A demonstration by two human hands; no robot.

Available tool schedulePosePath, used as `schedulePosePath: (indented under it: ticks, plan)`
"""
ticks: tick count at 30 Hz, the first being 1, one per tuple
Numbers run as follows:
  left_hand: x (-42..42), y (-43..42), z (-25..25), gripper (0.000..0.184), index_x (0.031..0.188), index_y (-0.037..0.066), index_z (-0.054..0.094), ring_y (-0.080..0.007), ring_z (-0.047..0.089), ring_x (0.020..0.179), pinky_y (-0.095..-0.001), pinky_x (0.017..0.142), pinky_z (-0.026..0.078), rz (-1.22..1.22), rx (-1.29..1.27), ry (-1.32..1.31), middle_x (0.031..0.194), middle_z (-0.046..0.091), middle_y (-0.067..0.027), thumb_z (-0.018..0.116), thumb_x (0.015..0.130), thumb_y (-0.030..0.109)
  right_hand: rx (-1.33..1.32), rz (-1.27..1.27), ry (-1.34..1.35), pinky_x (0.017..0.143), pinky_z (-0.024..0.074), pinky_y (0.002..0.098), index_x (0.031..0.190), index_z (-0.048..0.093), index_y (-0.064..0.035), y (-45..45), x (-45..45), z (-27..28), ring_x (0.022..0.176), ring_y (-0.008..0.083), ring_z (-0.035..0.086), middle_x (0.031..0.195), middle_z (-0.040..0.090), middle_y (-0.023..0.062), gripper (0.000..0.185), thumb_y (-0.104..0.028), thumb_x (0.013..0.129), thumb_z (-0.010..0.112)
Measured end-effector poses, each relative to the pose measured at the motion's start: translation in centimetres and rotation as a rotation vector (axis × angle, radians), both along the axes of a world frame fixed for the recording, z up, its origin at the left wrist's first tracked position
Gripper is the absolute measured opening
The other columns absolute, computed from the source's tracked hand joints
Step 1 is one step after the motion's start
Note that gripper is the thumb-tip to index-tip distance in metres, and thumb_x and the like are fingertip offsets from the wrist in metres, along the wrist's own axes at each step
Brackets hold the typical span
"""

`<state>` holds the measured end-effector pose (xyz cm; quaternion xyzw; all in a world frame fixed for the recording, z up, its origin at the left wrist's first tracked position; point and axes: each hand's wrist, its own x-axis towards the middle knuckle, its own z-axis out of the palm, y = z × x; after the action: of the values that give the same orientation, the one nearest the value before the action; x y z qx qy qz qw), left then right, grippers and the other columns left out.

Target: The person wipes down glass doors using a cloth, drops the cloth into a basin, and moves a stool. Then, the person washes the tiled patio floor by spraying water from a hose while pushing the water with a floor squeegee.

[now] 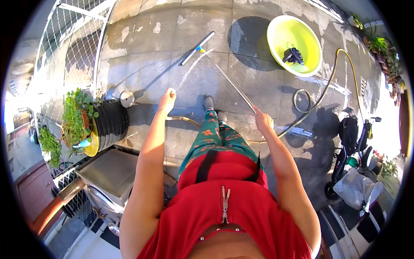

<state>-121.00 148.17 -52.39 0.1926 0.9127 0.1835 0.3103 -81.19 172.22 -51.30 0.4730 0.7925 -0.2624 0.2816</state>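
Observation:
My right hand point(264, 120) is closed around the metal pole of a floor squeegee point(230, 80). Its long blade lies on the wet paving ahead, with a blue and yellow joint at the middle. My left hand point(167, 102) is closed, thumb up, at the left. A yellowish garden hose point(184, 119) runs up to the left wrist and passes out of sight behind it; its end seems to be inside the fist. A thin whitish streak, apparently water, stretches from near that thumb toward the squeegee's joint.
A yellow-green tub point(317, 47) with a dark bag inside stands ahead right. The hose loops on the paving below it. A kick-scooter-like vehicle point(351, 142) is at right. Potted plants point(75, 116), a black ribbed drum point(113, 118) and a metal appliance point(110, 172) line the left, beside a mesh fence.

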Motion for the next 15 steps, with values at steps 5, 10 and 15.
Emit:
schedulePosePath:
  ticks: [5, 10, 15]
  plan:
    - [-0.3, 3.7, -1.4, 0.018, 0.106, 0.017, 0.055, -0.0401, 0.064, 0.09, -0.0457, 0.073, 0.05, -0.081, 0.063, 0.032, 0.091, 0.067, -0.018, 0.057, 0.09, 0.025, 0.026, -0.107, -0.147, 0.067, 0.0501, 0.0519, 0.142, 0.036, -0.0433, -5.0, 17.0, 4.5, 0.076, 0.0412, 0.065, 0.081, 0.066, 0.0232, 0.05, -0.032, 0.094, 0.048]
    - [-1.2, 6.5, -2.9, 0.017, 0.105, 0.017, 0.055, -0.0409, 0.064, 0.089, -0.047, 0.072, 0.05, -0.135, 0.119, 0.064, 0.089, 0.067, -0.0191, 0.056, 0.09, 0.025, 0.111, -0.136, -0.176, 0.065, 0.0496, 0.0533, 0.142, 0.038, -0.037, -7.7, 24.2, 9.6, 0.071, 0.0415, 0.064, 0.075, 0.064, 0.0228, 0.049, -0.029, 0.095, 0.047]
    - [-4.2, 9.4, -4.9, 0.018, 0.105, 0.017, 0.055, -0.0414, 0.064, 0.089, -0.048, 0.073, 0.049, -0.14, 0.094, -0.008, 0.089, 0.067, -0.0198, 0.055, 0.091, 0.027, 0.163, 0.06, -0.152, 0.064, 0.0507, 0.0526, 0.146, 0.03, -0.0333, 1.0, 18.5, 7.7, 0.069, 0.0399, 0.065, 0.074, 0.066, 0.0207, 0.053, -0.024, 0.096, 0.045]
